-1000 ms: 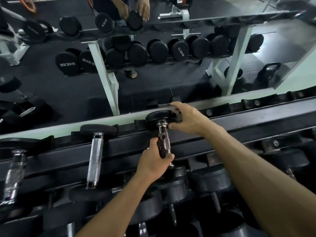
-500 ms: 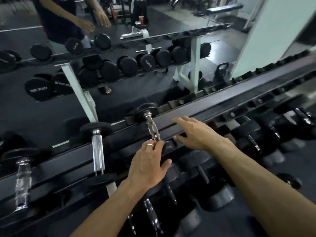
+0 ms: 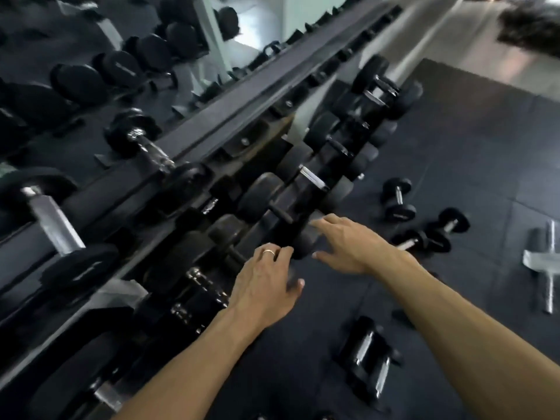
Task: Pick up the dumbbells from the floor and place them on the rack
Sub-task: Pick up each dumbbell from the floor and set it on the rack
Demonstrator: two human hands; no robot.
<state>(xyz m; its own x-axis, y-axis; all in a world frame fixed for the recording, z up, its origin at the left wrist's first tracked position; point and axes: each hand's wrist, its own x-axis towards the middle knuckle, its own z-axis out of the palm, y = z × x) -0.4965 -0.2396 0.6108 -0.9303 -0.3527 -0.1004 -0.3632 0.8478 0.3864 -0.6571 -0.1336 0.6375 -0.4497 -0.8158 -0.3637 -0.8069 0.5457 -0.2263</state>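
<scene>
The black dumbbell rack [image 3: 212, 116] runs diagonally from lower left to upper right. A small black dumbbell [image 3: 151, 150] with a chrome handle lies on its top tier. My left hand [image 3: 266, 286] and my right hand [image 3: 348, 247] hover open and empty in front of the lower tier. On the dark floor to the right lie several small black dumbbells: one [image 3: 398, 199], another [image 3: 448, 225], a third [image 3: 409, 241] partly behind my right wrist. A pair of short dumbbells [image 3: 371, 356] lies nearer, between my forearms.
A mirror behind the rack reflects more dumbbells [image 3: 78, 83] and white rack legs. A bigger dumbbell [image 3: 56, 225] sits on the top tier at left; the lower tiers are packed with large ones [image 3: 291, 177]. A chrome bar piece [image 3: 542, 262] lies at far right.
The view has swung right and down toward the floor. Both hands have left the placed dumbbell on the top tier and dropped lower, open and empty.
</scene>
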